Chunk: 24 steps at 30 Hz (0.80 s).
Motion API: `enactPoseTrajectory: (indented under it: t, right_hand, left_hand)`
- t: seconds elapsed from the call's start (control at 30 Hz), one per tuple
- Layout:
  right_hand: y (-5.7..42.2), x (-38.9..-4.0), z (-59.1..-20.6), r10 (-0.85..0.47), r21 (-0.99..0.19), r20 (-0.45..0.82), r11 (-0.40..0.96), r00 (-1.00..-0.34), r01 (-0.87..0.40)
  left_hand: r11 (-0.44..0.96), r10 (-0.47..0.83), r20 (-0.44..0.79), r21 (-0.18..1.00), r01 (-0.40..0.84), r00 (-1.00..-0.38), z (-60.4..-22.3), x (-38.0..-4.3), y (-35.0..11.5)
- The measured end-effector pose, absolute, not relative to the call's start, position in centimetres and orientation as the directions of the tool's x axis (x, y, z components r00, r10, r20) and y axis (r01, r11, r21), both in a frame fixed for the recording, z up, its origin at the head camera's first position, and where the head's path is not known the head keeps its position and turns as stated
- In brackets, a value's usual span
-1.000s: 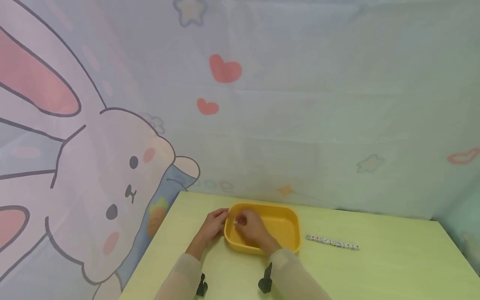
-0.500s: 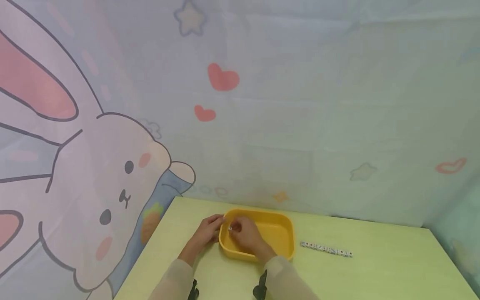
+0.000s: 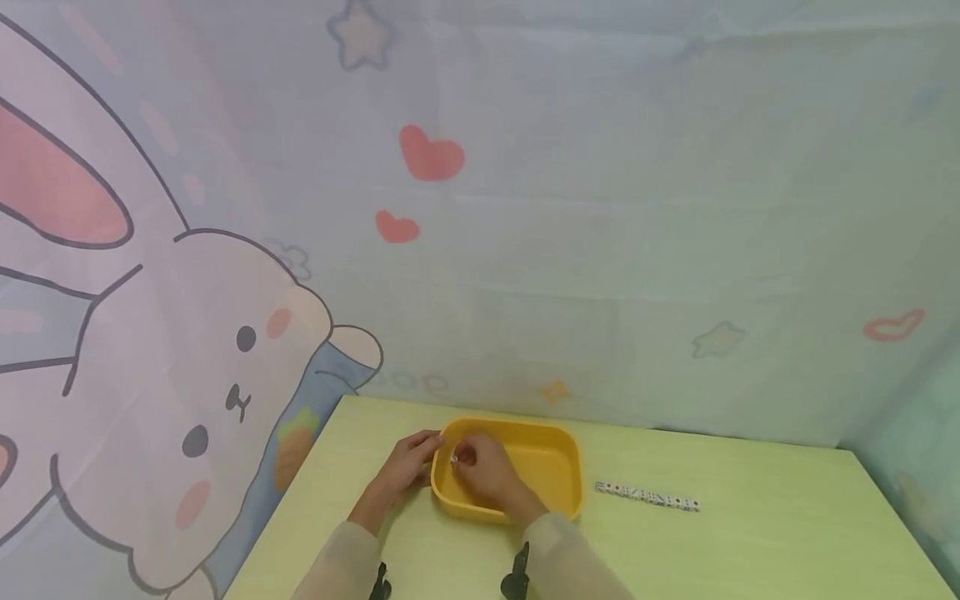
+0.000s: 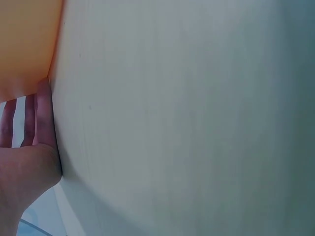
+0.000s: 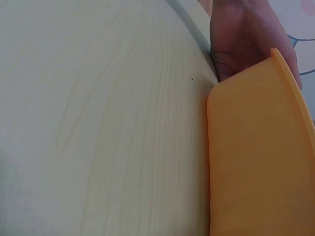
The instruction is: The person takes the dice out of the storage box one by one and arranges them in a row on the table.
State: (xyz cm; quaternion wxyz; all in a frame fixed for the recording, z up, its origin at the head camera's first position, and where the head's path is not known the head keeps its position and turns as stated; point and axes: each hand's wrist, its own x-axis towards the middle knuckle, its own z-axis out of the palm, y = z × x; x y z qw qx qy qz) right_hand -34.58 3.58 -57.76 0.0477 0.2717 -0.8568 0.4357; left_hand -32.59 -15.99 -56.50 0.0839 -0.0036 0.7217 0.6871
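In the head view my right hand reaches into the left end of a yellow plastic tray and pinches a small white die between thumb and fingers, close to the tray's left wall. My left hand rests against the outside of that left end, fingertips at the rim. The left wrist view shows its fingers straight, touching the tray's outer wall. In the right wrist view the left palm stands behind the tray's side. The right hand is out of its own wrist view.
Right of the tray, a straight row of several white dice lies on the pale yellow-green table. A fabric backdrop with a cartoon rabbit hangs behind the table's far edge. Black wrist straps show at both sleeves.
The head view has shifted, so tray, dice row and hands appear farther left and slightly lower. The right hand still pinches the die inside the tray's left end; the left hand stays at the rim.
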Motion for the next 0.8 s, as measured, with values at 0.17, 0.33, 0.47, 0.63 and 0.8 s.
enactPoseTrajectory:
  t: [0.17,0.33,0.47,0.63,0.8]
  right_hand:
    - [3.51,-34.49,-57.89,-0.425,-0.727,0.293,0.482,-0.856,-0.488]
    - [3.44,-34.41,-57.85,-0.44,-0.729,0.269,0.488,-0.857,-0.48]
    - [3.4,-34.41,-57.72,-0.446,-0.72,0.262,0.5,-0.856,-0.481]
    - [3.4,-34.46,-57.56,-0.467,-0.72,0.248,0.497,-0.849,-0.484]
    - [3.44,-34.56,-57.64,-0.484,-0.704,0.258,0.499,-0.836,-0.506]
  left_hand:
    - [0.054,0.109,-0.13,0.991,-0.125,-0.985,-56.81,-32.48,-16.01]
    - [0.043,0.11,-0.133,0.991,-0.129,-0.985,-56.9,-32.36,-16.08]
    - [0.051,0.109,-0.133,0.991,-0.128,-0.985,-56.59,-32.27,-16.06]
    - [0.057,0.097,-0.143,0.989,-0.138,-0.985,-56.25,-32.21,-15.98]
    - [0.063,0.085,-0.15,0.987,-0.145,-0.985,-56.31,-32.36,-15.81]
